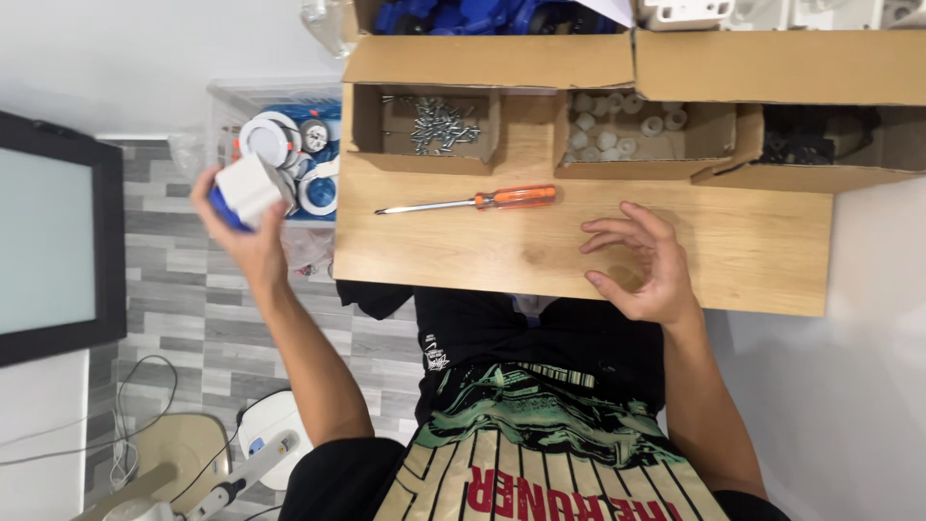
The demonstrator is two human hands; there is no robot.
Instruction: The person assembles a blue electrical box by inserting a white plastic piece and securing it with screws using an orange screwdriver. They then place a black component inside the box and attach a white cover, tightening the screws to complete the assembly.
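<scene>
My left hand (pixel 236 217) grips a white-and-blue part (pixel 246 190) beside the table (pixel 540 256); my right hand (pixel 646 265) hovers spread, screwdriver (pixel 473 201) lengthwise just beyond.

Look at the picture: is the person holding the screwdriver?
No. The screwdriver lies untouched on the board; the left hand holds a white and blue part, the right hand is empty.

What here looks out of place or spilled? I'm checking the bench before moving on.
Nothing stands out. The screws stay in their cardboard box, the screwdriver lies flat on the wooden board, and the left hand grips a white-and-blue part.
</scene>
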